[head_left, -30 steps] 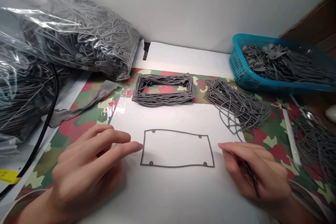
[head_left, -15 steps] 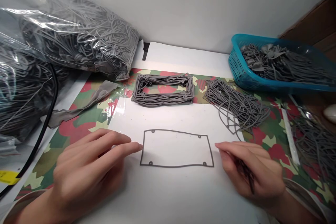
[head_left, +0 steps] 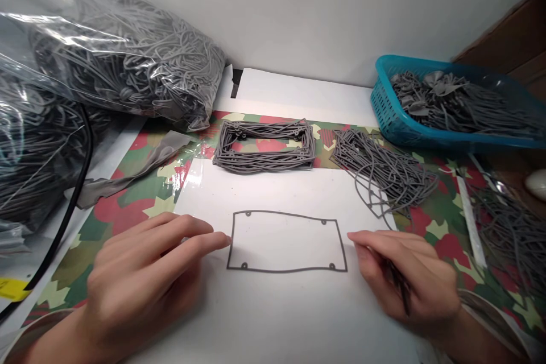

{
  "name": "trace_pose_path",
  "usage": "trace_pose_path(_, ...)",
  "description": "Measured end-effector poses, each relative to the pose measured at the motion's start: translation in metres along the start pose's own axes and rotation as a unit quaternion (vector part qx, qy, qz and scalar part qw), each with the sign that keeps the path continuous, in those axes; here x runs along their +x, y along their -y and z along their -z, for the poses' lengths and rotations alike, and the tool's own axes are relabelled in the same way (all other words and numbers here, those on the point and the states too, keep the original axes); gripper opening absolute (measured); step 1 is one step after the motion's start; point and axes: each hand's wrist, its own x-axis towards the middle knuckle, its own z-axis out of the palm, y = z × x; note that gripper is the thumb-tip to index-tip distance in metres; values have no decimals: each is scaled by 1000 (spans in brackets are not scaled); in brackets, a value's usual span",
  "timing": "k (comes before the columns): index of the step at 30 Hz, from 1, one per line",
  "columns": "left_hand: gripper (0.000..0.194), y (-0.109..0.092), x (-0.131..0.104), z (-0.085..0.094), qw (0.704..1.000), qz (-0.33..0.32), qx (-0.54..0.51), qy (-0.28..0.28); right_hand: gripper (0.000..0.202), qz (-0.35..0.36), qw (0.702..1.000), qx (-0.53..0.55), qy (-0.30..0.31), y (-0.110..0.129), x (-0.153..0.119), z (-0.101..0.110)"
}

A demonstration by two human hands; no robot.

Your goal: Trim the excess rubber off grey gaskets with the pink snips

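A single grey rectangular rubber gasket (head_left: 281, 271) with small ring tabs near its corners lies flat on a white sheet (head_left: 277, 313). My left hand (head_left: 149, 273) rests to its left, fingers apart and curved, the index fingertip at the gasket's left edge. On the other side, my right hand (head_left: 405, 273) is closed, thumb and index finger pinched just off the right edge. A slim dark tool (head_left: 403, 290) runs through its palm; its kind and tip are hidden by the fingers.
Behind the sheet sit a neat gasket stack (head_left: 264, 162) and a tangled gasket pile (head_left: 388, 173). A blue basket (head_left: 381, 96) of grey parts stands at the back right. Plastic bags (head_left: 140, 57) of grey parts fill the left, beside a black cable (head_left: 81, 176).
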Motion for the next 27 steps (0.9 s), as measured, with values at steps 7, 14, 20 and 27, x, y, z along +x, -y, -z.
trace_pose_path(7,30,2,-1,-2,1000,-10,-2,0,18,5,1000,2,-3,0,0,0)
trace_pose_path(14,31,1,-1,-2,1000,-11,1,-1,19,3,1000,2,-1,0,0,-1)
trace_pose_path(20,30,2,-2,-2,1000,-6,-4,-6,20,-3,1000,6,-1,0,0,-1)
trace_pose_path(27,30,0,0,-1,1000,-8,-2,1,19,4,1000,6,2,-1,-2,0)
